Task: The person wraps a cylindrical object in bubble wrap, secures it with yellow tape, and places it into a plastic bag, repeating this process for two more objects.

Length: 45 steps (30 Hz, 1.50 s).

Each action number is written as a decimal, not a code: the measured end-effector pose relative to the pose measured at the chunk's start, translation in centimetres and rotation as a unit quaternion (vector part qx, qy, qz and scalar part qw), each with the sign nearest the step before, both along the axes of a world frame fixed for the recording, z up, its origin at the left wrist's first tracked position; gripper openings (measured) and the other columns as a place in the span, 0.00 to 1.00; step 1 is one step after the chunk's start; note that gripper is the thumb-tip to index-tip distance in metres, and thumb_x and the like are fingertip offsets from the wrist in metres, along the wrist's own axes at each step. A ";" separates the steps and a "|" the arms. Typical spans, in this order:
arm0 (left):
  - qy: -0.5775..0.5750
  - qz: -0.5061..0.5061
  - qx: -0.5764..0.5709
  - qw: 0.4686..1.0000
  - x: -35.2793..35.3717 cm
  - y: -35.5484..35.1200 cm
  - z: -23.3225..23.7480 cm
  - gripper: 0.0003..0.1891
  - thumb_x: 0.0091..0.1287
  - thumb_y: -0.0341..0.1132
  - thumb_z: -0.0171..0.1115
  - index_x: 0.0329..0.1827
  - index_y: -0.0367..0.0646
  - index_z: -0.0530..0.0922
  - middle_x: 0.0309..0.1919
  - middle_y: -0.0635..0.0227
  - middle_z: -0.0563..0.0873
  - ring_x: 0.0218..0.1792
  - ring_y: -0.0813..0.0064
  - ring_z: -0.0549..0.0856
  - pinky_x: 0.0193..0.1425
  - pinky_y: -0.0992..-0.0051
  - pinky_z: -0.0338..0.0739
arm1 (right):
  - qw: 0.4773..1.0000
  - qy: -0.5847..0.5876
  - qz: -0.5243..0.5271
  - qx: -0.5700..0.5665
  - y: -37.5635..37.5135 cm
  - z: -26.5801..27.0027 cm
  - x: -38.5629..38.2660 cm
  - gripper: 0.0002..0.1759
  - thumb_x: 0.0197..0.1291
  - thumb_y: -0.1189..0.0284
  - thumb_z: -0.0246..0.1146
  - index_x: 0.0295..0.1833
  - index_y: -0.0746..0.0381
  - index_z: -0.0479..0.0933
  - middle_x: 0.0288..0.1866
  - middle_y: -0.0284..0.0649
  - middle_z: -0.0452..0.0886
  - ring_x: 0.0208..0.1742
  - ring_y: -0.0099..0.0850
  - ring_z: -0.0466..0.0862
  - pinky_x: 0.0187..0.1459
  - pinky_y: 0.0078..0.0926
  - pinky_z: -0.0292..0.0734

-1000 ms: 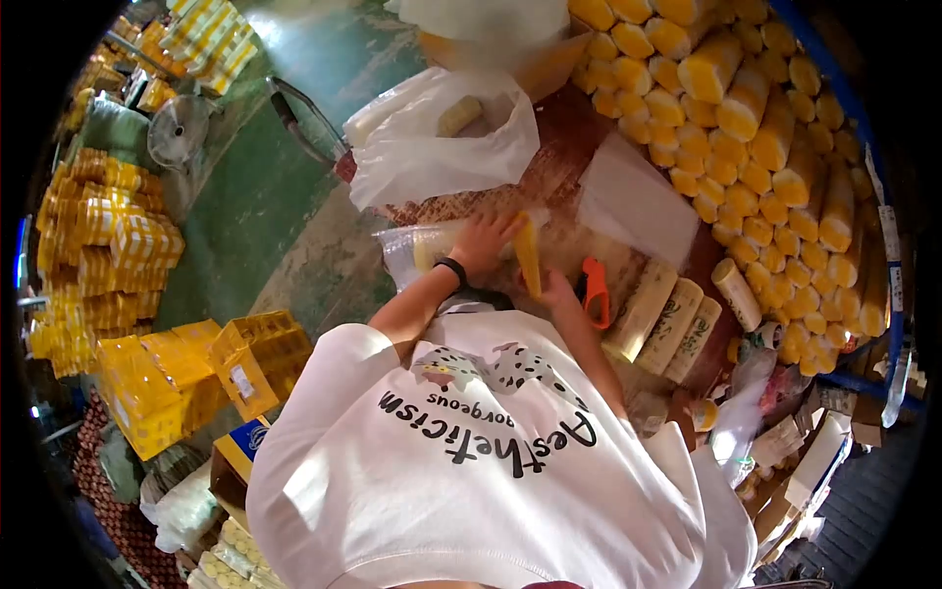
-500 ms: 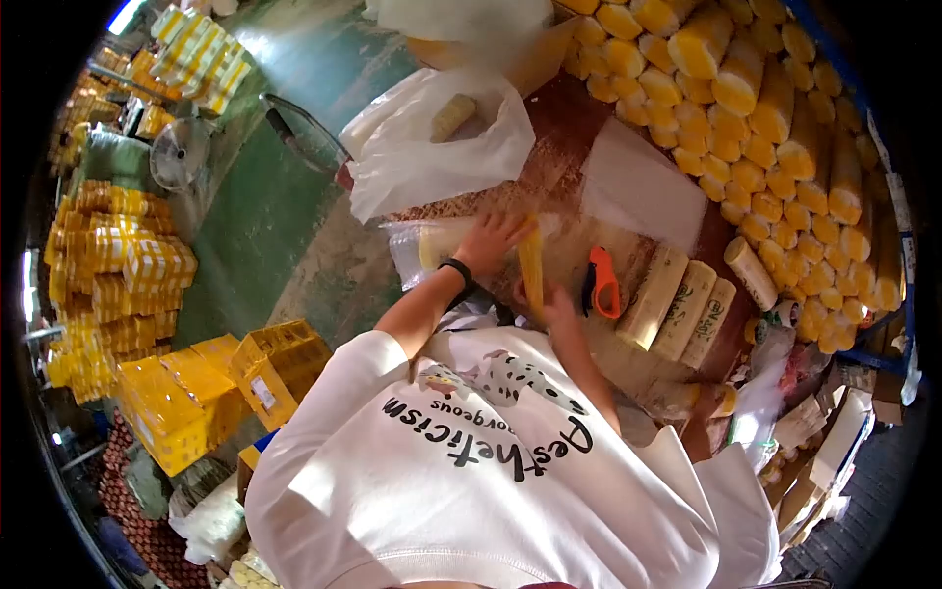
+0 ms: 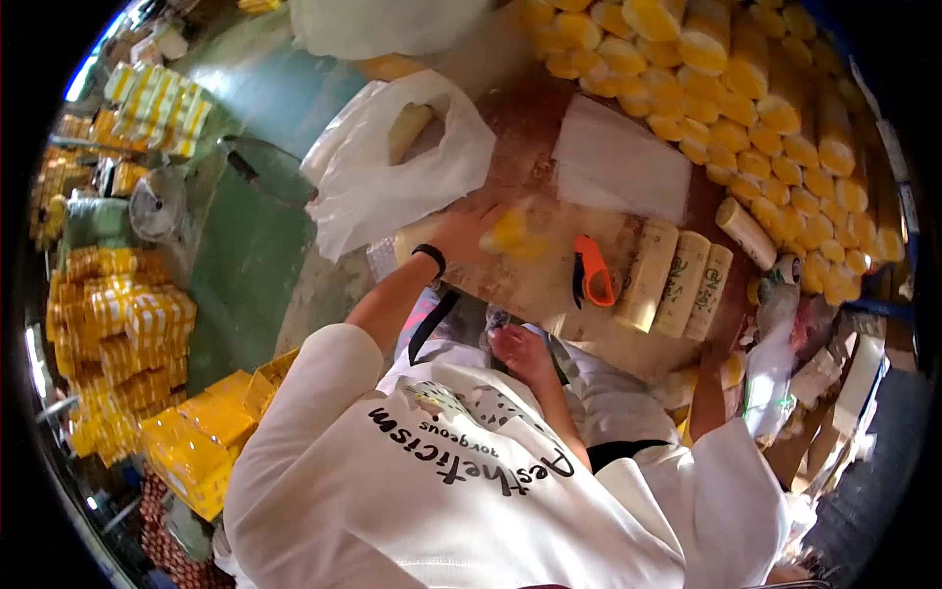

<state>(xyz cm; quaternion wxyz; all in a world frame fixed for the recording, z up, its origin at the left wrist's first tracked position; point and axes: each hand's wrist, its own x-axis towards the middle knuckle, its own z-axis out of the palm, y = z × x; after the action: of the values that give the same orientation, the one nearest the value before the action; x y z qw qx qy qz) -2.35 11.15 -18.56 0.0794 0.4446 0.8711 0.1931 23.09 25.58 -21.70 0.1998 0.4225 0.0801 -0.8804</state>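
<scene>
The heap of yellow-ended rolls was the largest thing, filling the far right. Below it spread the desk, with a crumpled white plastic bag at its far left and a pale sheet near the heap. Three printed rolls lay side by side toward the right, an orange-and-black tool just left of them.

The left hand, a dark band at its wrist, lay over the desk beside the bag. The right hand was low, near the body, fingers bent; whether its grip was empty could not be told. Smallest was the yellow piece, blurred, at the left fingertips; whether that grip held or only touched it was unclear.

Half a second earlier the piece stood upright between both hands. Now the right hand had dropped away, so the handling seemed to have become one-handed.
</scene>
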 end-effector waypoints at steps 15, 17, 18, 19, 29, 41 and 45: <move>-0.020 0.023 -0.074 0.997 0.9 0.2 2.7 0.52 0.44 0.47 0.73 0.74 0.52 0.54 0.61 0.58 0.74 0.54 0.53 0.78 0.55 0.58 0.74 | 0.776 0.108 0.347 0.516 4.2 -0.5 -11.5 0.28 0.61 0.64 0.62 0.64 0.64 0.67 0.48 0.42 0.79 0.30 0.27 0.82 0.26 0.27 0.79; -0.053 0.004 -0.089 0.995 0.2 0.2 1.7 0.55 0.45 0.52 0.73 0.76 0.54 0.49 0.67 0.56 0.68 0.57 0.49 0.76 0.58 0.54 0.73 | 0.770 0.130 0.340 0.524 4.2 -1.4 -11.6 0.27 0.59 0.65 0.63 0.62 0.64 0.69 0.48 0.43 0.79 0.30 0.27 0.81 0.27 0.25 0.78; -0.070 -0.004 -0.098 0.993 -0.1 0.0 1.5 0.57 0.45 0.54 0.73 0.76 0.55 0.47 0.70 0.55 0.64 0.59 0.47 0.76 0.59 0.53 0.73 | 0.774 0.126 0.350 0.512 4.4 -1.7 -11.8 0.26 0.58 0.66 0.64 0.61 0.64 0.71 0.48 0.43 0.79 0.31 0.28 0.81 0.28 0.25 0.78; -0.074 0.008 -0.100 0.992 0.2 0.1 2.1 0.55 0.44 0.52 0.73 0.75 0.54 0.50 0.66 0.56 0.68 0.56 0.48 0.77 0.57 0.54 0.74 | 0.786 0.122 0.356 0.491 4.7 -2.6 -11.7 0.25 0.58 0.67 0.64 0.60 0.64 0.72 0.47 0.43 0.80 0.33 0.28 0.81 0.30 0.25 0.78; -0.087 0.014 -0.096 0.992 -0.6 -0.2 2.1 0.57 0.42 0.50 0.73 0.76 0.56 0.49 0.61 0.52 0.74 0.50 0.48 0.81 0.54 0.56 0.75 | 0.908 0.111 0.172 0.365 4.1 1.6 -8.3 0.08 0.56 0.74 0.65 0.40 0.63 0.78 0.27 0.34 0.76 0.27 0.25 0.76 0.33 0.23 0.73; -0.086 -0.004 -0.105 0.991 -1.4 -0.3 1.4 0.59 0.39 0.47 0.74 0.77 0.58 0.48 0.63 0.53 0.73 0.55 0.50 0.79 0.58 0.56 0.73 | 0.860 0.163 0.132 0.465 4.0 2.9 -8.2 0.05 0.57 0.76 0.64 0.40 0.64 0.79 0.39 0.35 0.79 0.38 0.25 0.80 0.43 0.23 0.76; 0.011 -0.020 -0.068 0.997 -0.7 -0.6 1.4 0.53 0.45 0.41 0.71 0.76 0.51 0.52 0.65 0.56 0.70 0.63 0.52 0.72 0.60 0.58 0.72 | 0.814 0.253 0.039 0.522 3.6 0.6 -7.9 0.06 0.57 0.75 0.64 0.40 0.64 0.79 0.40 0.36 0.79 0.41 0.26 0.80 0.44 0.25 0.76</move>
<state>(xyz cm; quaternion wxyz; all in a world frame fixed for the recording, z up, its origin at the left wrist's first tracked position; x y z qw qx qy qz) -3.09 10.58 -17.18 0.1038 0.4577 0.8738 0.1269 15.15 29.21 -21.09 -0.0434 0.2225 0.5917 -0.7736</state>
